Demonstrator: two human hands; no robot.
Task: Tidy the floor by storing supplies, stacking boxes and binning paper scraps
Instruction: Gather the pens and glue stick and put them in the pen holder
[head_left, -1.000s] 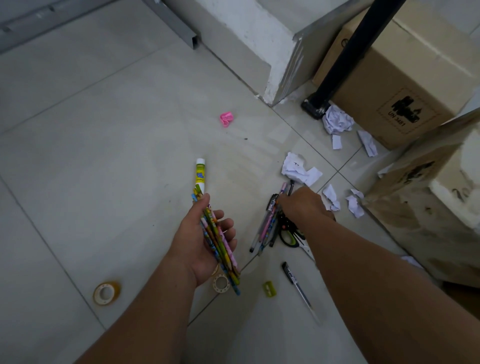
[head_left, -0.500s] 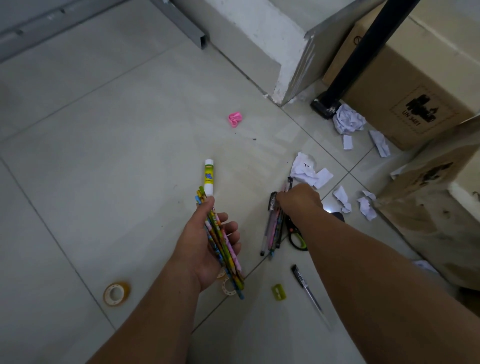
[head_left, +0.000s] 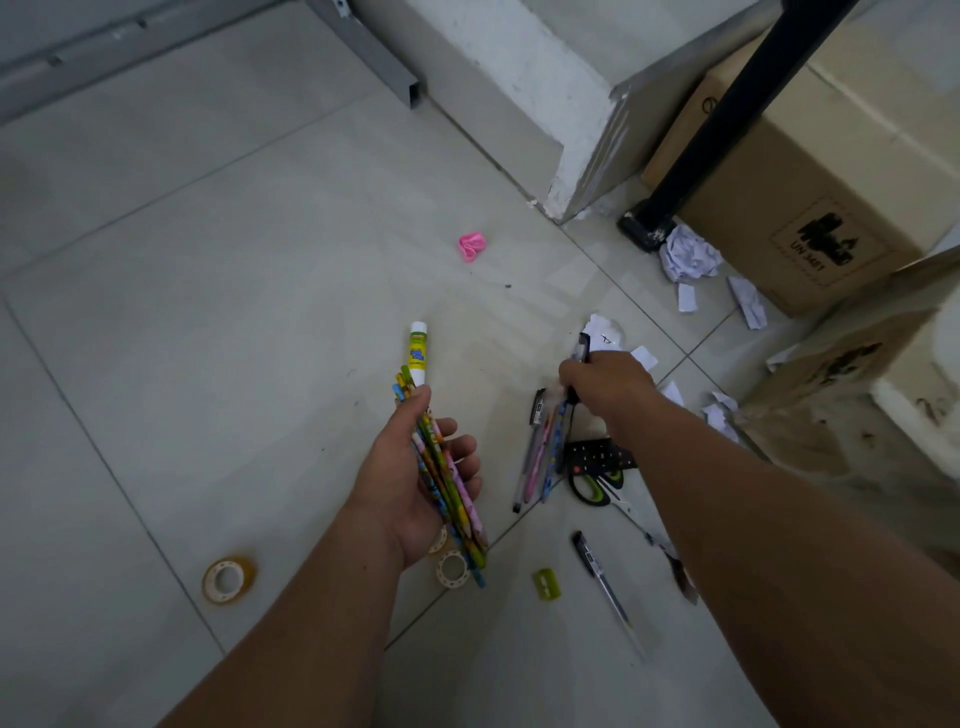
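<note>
The right hand (head_left: 605, 387) has just closed on 1 pen (head_left: 583, 347) and lifted it; others lie at 6 o'clock. The left hand (head_left: 415, 483) clasps the pencil bundle (head_left: 447, 478). Gathering progresses.

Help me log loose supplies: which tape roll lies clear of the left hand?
The yellowish tape roll, lying alone on the tile out to the left of the forearm. The paler roll sits right under the left hand and its pencil bundle.
</note>
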